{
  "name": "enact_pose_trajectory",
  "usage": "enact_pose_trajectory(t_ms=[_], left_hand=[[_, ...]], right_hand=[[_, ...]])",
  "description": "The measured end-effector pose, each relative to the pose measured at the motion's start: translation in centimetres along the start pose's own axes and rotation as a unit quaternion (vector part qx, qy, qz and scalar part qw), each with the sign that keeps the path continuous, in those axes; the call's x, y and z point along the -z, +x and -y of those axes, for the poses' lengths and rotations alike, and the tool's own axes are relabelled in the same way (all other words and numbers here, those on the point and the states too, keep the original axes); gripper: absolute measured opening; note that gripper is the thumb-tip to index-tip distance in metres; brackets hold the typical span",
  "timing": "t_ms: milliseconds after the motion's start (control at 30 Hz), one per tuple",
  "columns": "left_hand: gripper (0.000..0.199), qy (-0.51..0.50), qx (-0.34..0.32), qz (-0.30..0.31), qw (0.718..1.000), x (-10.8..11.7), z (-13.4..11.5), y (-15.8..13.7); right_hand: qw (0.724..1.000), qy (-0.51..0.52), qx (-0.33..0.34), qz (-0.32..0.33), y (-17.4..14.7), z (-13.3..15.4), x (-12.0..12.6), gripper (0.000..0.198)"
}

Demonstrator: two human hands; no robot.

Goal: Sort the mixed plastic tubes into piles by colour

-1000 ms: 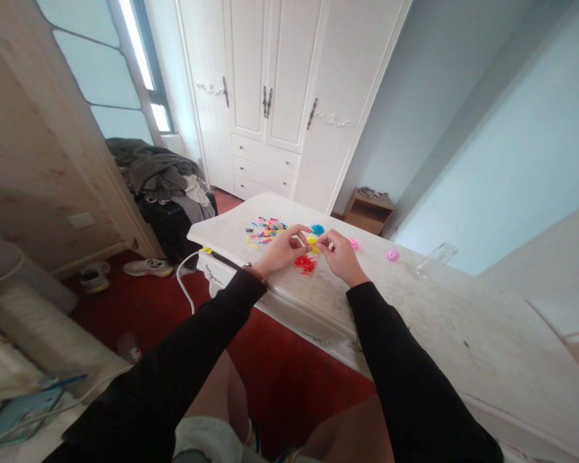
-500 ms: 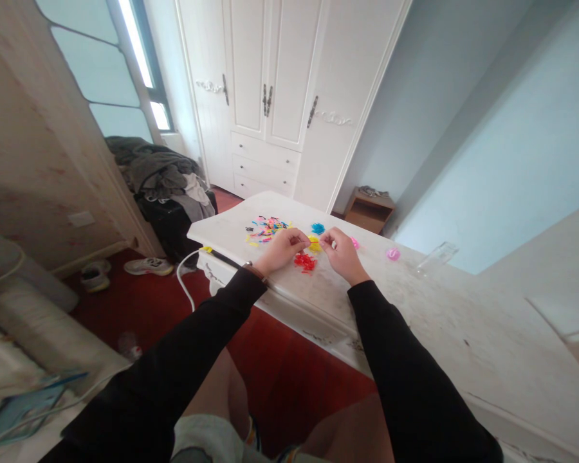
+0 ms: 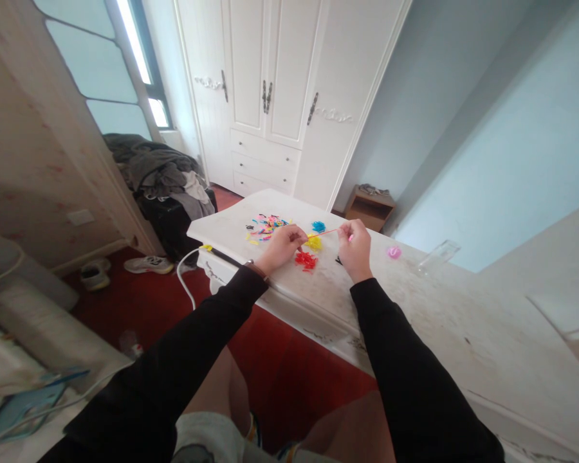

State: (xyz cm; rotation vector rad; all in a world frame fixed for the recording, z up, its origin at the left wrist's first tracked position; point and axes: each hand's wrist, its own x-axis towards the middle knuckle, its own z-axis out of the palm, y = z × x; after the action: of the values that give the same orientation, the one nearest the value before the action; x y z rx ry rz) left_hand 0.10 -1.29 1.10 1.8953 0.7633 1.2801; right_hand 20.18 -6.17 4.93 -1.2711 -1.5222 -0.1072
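Note:
A thin red rubber band [image 3: 323,233] is stretched in a line between my two hands. My left hand [image 3: 284,249] pinches one end above the table, beside the yellow pile [image 3: 314,242]. The other end is in the closed fingers of my right hand [image 3: 356,249], farther right and slightly higher. Below the band lies a pile of red bands [image 3: 305,261]. A blue pile [image 3: 318,226] sits behind the yellow one, and a mixed-colour heap [image 3: 269,225] spreads beyond my left hand. Some black pieces [image 3: 338,260] show partly beside my right hand.
On the white table [image 3: 415,321], a pink bundle [image 3: 394,252] and a clear container [image 3: 439,257] lie to the right. A white cable [image 3: 183,283] hangs off the left edge. Behind stand a white wardrobe [image 3: 255,148] and a small brown cabinet [image 3: 370,209].
My right hand has moved right and slightly up, drawing the red band out longer. The left hand has shifted only a little. Black pieces now show beside my right hand.

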Motion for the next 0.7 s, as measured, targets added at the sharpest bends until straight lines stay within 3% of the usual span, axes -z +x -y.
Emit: enact_pose_trajectory(t_ms=[133, 200, 300, 433, 700], left_hand=[[0.011, -0.007, 0.002, 0.000, 1.000, -0.1, 0.4, 0.1], [0.011, -0.006, 0.005, -0.001, 1.000, -0.2, 0.5, 0.2], [0.011, -0.004, 0.008, 0.000, 1.000, -0.2, 0.4, 0.1], [0.013, -0.013, -0.009, 0.015, 1.000, 0.0, 0.0, -0.2], [0.018, -0.028, 0.006, 0.010, 1.000, 0.0, -0.2, -0.3]], right_hand=[[0.995, -0.025, -0.014, -0.095, 0.3, -0.4, 0.3, 0.009], [0.995, -0.020, -0.016, -0.096, 0.3, -0.5, 0.2, 0.009], [1.000, 0.023, 0.008, 0.003, -0.1, -0.3, -0.4, 0.007], [0.984, 0.068, 0.041, 0.158, -0.7, 0.2, -1.3, 0.005], [0.983, 0.066, 0.016, 0.170, -0.7, 0.1, -1.1, 0.006]])
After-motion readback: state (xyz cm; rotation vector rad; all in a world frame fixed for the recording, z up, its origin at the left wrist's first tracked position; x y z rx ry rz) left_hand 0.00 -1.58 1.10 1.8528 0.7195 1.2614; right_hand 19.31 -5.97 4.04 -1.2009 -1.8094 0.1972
